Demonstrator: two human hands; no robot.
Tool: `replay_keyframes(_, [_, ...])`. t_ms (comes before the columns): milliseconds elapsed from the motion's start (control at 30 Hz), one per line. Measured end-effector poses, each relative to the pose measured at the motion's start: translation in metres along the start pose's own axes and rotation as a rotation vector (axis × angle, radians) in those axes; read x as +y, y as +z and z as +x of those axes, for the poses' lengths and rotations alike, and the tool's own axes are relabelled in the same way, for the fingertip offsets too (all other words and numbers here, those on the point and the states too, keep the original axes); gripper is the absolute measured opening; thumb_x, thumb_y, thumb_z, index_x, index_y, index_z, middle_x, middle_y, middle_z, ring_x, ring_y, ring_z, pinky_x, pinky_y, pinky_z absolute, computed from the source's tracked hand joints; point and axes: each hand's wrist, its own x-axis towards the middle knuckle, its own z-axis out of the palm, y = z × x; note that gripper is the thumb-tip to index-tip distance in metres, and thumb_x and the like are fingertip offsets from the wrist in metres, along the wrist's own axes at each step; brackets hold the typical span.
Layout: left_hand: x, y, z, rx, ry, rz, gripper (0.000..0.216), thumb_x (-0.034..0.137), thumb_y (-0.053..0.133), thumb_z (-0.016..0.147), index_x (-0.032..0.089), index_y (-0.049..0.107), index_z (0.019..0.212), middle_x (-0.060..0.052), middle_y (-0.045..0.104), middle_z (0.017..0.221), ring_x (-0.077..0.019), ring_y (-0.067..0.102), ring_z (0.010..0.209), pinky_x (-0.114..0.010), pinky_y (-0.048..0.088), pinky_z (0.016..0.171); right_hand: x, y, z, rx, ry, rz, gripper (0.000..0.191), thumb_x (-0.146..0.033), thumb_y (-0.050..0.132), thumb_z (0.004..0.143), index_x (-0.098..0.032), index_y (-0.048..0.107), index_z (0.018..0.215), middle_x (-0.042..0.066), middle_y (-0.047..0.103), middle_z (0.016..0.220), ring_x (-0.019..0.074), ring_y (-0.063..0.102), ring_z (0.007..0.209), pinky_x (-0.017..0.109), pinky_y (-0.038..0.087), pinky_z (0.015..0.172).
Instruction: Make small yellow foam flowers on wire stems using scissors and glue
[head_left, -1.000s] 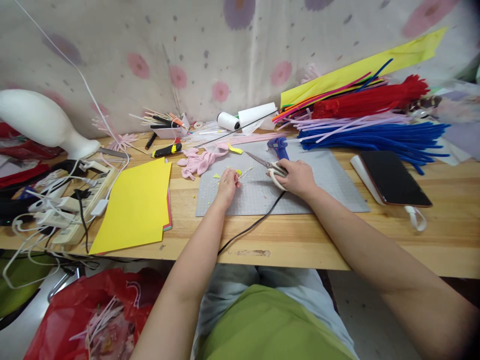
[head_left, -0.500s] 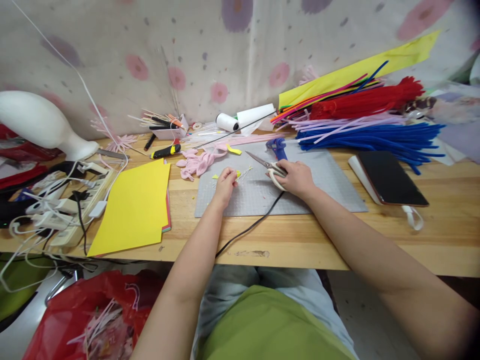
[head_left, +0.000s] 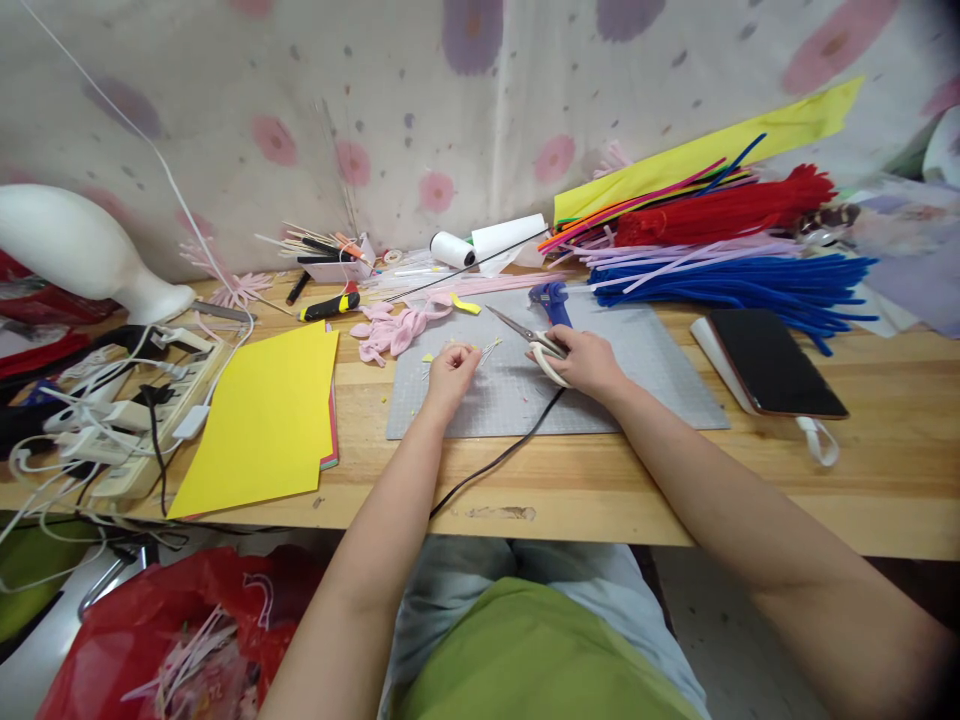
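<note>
My left hand (head_left: 452, 380) is over the left part of the grey cutting mat (head_left: 637, 400), fingertips pinched together. Thin white stems with small yellowish tips (head_left: 490, 350) lie right at those fingertips; whether any is in the pinch I cannot tell. In my right hand (head_left: 585, 360) is a pair of scissors (head_left: 517, 326) with pale handles, the blades pointing up and left and looking nearly closed. A blue glue gun (head_left: 553, 300) lies just behind that hand. Behind the left hand are a small yellow strip (head_left: 466, 304) and pink fuzzy shapes (head_left: 397, 328).
Yellow sheets (head_left: 259, 420) and a crowded power strip (head_left: 161, 420) lie at left, a phone (head_left: 776, 360) at right. Blue pipe cleaners (head_left: 735, 280) and red ones (head_left: 727, 210) are piled at the back right. A black cord (head_left: 495, 460) crosses the front edge.
My left hand has shifted slightly right, closer to the white stems, and the yellow bit at its fingertips no longer shows. The right hand still holds the scissors in nearly the same place.
</note>
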Motion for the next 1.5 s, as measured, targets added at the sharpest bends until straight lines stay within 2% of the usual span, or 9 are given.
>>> replay_keyframes(100, [0.003, -0.001, -0.001, 0.012, -0.090, -0.108, 0.038, 0.018, 0.068, 0.064, 0.015, 0.038, 0.041, -0.001, 0.056, 0.062, -0.0124, 0.058, 0.078, -0.020, 0.040, 0.059, 0.000, -0.001, 0.000, -0.014, 0.006, 0.002, 0.040, -0.061, 0.051, 0.074, -0.024, 0.063, 0.083, 0.003, 0.068, 0.073, 0.0205, 0.059, 0.067, 0.027, 0.032, 0.056])
replay_keyframes(200, [0.003, -0.001, -0.001, -0.020, -0.243, -0.216, 0.033, 0.025, 0.070, 0.065, 0.016, 0.044, 0.047, 0.001, 0.052, 0.053, -0.0127, 0.059, 0.065, -0.021, 0.041, 0.053, 0.000, -0.002, 0.000, -0.021, 0.001, -0.002, 0.040, -0.061, 0.051, 0.074, -0.024, 0.063, 0.083, 0.003, 0.068, 0.072, 0.0200, 0.059, 0.066, 0.027, 0.033, 0.056])
replay_keyframes(333, [0.003, -0.001, 0.000, -0.051, -0.309, -0.280, 0.027, 0.029, 0.073, 0.063, 0.013, 0.052, 0.057, 0.000, 0.059, 0.061, -0.0079, 0.055, 0.052, -0.023, 0.046, 0.055, 0.000, -0.002, 0.000, -0.005, 0.000, -0.006, 0.039, -0.060, 0.051, 0.074, -0.024, 0.063, 0.082, 0.003, 0.067, 0.071, 0.0194, 0.058, 0.063, 0.027, 0.032, 0.055])
replay_keyframes(500, [0.004, 0.000, -0.001, -0.111, -0.250, -0.332, 0.017, 0.018, 0.068, 0.064, 0.014, 0.051, 0.063, 0.002, 0.061, 0.066, -0.0078, 0.058, 0.057, -0.027, 0.050, 0.066, 0.002, -0.001, 0.000, 0.014, -0.015, -0.004, 0.039, -0.061, 0.051, 0.074, -0.024, 0.063, 0.081, 0.003, 0.067, 0.070, 0.0189, 0.057, 0.061, 0.027, 0.032, 0.055])
replay_keyframes(633, [0.003, 0.000, -0.001, -0.128, -0.238, -0.288, 0.011, 0.013, 0.063, 0.068, 0.015, 0.052, 0.070, 0.001, 0.062, 0.069, -0.0083, 0.059, 0.056, -0.026, 0.050, 0.066, 0.004, -0.002, 0.000, -0.010, -0.006, -0.039, 0.039, -0.059, 0.052, 0.074, -0.024, 0.063, 0.085, 0.003, 0.068, 0.074, 0.0204, 0.058, 0.066, 0.028, 0.032, 0.058])
replay_keyframes(767, [0.000, 0.000, -0.001, -0.107, -0.201, -0.280, 0.025, 0.016, 0.065, 0.069, 0.019, 0.045, 0.084, 0.003, 0.062, 0.066, -0.0089, 0.059, 0.054, -0.025, 0.050, 0.062, 0.006, -0.006, 0.000, -0.029, -0.049, -0.084, 0.037, -0.057, 0.052, 0.075, -0.023, 0.063, 0.084, 0.004, 0.068, 0.076, 0.0206, 0.058, 0.068, 0.028, 0.032, 0.060])
replay_keyframes(867, [0.000, 0.000, -0.001, -0.092, -0.177, -0.284, 0.041, 0.017, 0.067, 0.067, 0.022, 0.040, 0.097, 0.004, 0.064, 0.068, -0.0084, 0.059, 0.054, -0.023, 0.049, 0.060, 0.007, -0.010, 0.000, -0.061, -0.154, -0.100, 0.037, -0.056, 0.051, 0.076, -0.022, 0.063, 0.082, 0.004, 0.068, 0.075, 0.0199, 0.057, 0.068, 0.029, 0.032, 0.063])
replay_keyframes(1067, [0.001, 0.000, -0.002, -0.091, -0.130, -0.264, 0.057, 0.019, 0.069, 0.065, 0.023, 0.039, 0.113, 0.003, 0.065, 0.072, -0.0090, 0.060, 0.058, -0.020, 0.048, 0.054, 0.004, -0.013, -0.002, -0.154, -0.339, -0.112, 0.035, -0.052, 0.051, 0.078, -0.019, 0.060, 0.085, 0.006, 0.067, 0.077, 0.0192, 0.058, 0.071, 0.031, 0.033, 0.070])
replay_keyframes(1500, [-0.007, -0.003, 0.003, -0.097, -0.026, -0.095, 0.066, 0.024, 0.064, 0.067, 0.023, 0.031, 0.125, 0.003, 0.065, 0.072, -0.0109, 0.063, 0.058, -0.019, 0.047, 0.049, 0.007, -0.014, 0.000, -0.141, -0.382, -0.210, 0.034, -0.052, 0.051, 0.077, -0.020, 0.060, 0.075, 0.005, 0.067, 0.069, 0.0176, 0.054, 0.062, 0.030, 0.030, 0.066])
